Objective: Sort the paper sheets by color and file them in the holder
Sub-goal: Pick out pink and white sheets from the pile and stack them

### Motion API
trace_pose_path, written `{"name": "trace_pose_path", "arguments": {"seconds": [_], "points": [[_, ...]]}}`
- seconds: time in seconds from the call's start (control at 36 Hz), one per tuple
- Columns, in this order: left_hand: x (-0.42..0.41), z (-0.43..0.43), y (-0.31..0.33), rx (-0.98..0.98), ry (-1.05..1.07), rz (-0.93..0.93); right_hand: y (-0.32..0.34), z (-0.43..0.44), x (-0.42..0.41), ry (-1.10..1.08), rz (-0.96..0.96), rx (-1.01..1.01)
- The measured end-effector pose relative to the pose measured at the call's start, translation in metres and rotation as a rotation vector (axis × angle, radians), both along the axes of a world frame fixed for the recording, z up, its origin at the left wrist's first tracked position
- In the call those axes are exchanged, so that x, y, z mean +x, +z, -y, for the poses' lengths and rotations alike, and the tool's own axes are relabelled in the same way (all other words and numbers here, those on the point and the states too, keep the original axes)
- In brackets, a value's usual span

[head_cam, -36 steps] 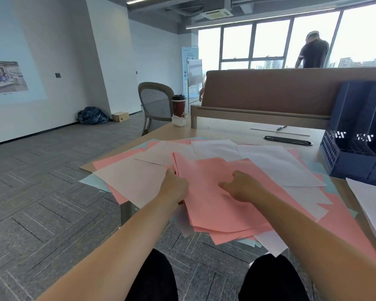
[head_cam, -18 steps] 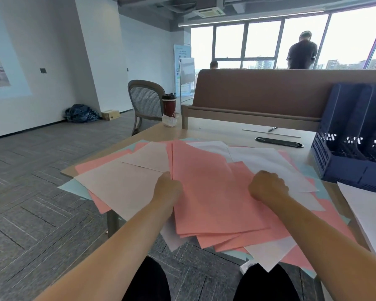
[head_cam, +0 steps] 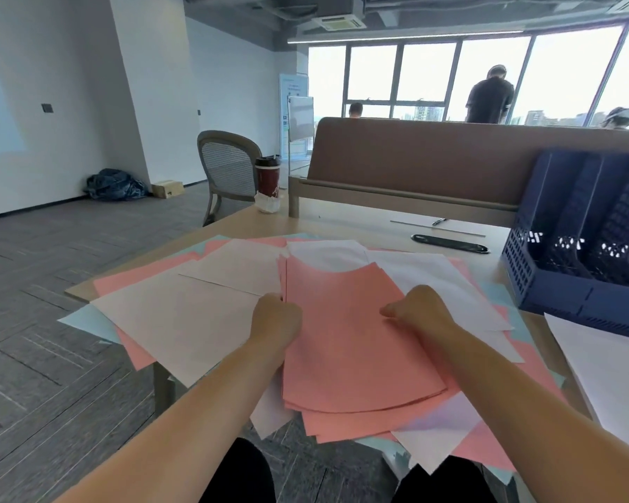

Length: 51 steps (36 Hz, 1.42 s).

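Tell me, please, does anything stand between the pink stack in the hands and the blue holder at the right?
Nothing upright does. The left hand and right hand grip the pink stack; between it and the blue holder only loose sheets lie flat on the desk. The black strip lies farther back.

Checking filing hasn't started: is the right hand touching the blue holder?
Apart. Head view: right hand holds the pink stack; white sheets lie between it and the holder.
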<state>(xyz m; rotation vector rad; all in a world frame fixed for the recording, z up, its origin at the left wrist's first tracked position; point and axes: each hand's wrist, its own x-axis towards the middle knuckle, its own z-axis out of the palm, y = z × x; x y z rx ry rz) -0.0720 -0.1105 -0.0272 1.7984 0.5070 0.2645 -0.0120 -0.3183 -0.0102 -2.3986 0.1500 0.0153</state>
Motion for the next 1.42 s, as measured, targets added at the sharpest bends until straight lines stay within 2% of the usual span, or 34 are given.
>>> {"name": "trace_pose_path", "arguments": {"seconds": [0.08, 0.17, 0.31, 0.44, 0.58, 0.78, 0.92, 1.11, 1.42], "points": [[0.001, 0.002, 0.005, 0.01, -0.022, -0.069, 0.0, 0.002, -0.003, -0.001, -0.037, 0.026], [-0.002, 0.003, 0.012, -0.197, 0.058, -0.062, 0.001, 0.004, -0.006, 0.023, -0.048, -0.033], [-0.006, 0.003, 0.019, -0.352, -0.022, -0.053, 0.007, 0.011, -0.016, 0.054, 0.075, -0.018], [-0.016, 0.002, 0.035, -0.355, -0.119, -0.002, 0.015, 0.027, -0.029, 0.031, 0.185, 0.172], [-0.014, -0.002, 0.067, -0.284, -0.222, 0.174, 0.04, 0.034, -0.037, 0.014, 0.331, 0.424], [0.013, 0.0, 0.099, -0.338, -0.257, 0.408, 0.086, 0.04, -0.039, 0.064, 0.302, 0.765], [0.005, 0.016, 0.122, -0.254, -0.329, 0.497, 0.098, 0.043, -0.039, 0.117, 0.295, 0.8], [0.017, 0.005, 0.112, -0.23, -0.385, 0.482, 0.093, 0.045, -0.032, 0.192, 0.298, 0.811], [0.021, 0.003, 0.073, -0.463, -0.506, 0.287, 0.065, 0.049, -0.019, 0.316, 0.09, 0.968]]}}
